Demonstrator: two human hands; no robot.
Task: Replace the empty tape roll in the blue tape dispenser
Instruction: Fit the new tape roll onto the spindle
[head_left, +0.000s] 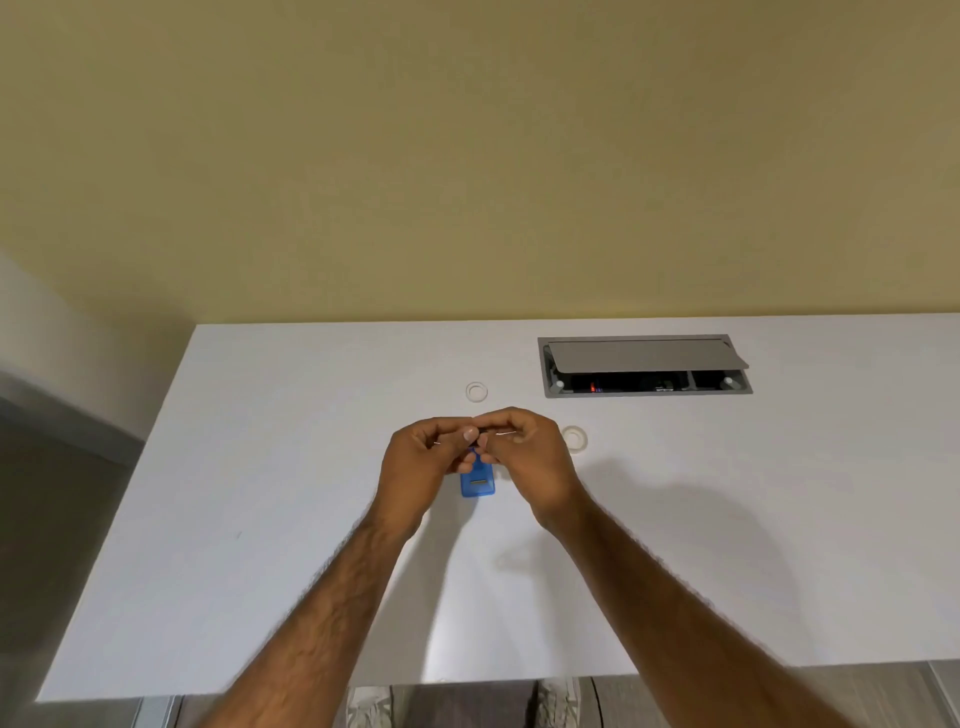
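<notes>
Your left hand (423, 457) and right hand (524, 452) pinch the blue tape dispenser (477, 480) together above the white desk (260, 467); two tape rolls (476, 391) lie nearby

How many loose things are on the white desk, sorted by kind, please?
Tape rings lying on the desk: 2, the far ring and the right ring
Blue tape dispenser: 1, in the grip of the left hand and right hand
Total: 3
</notes>
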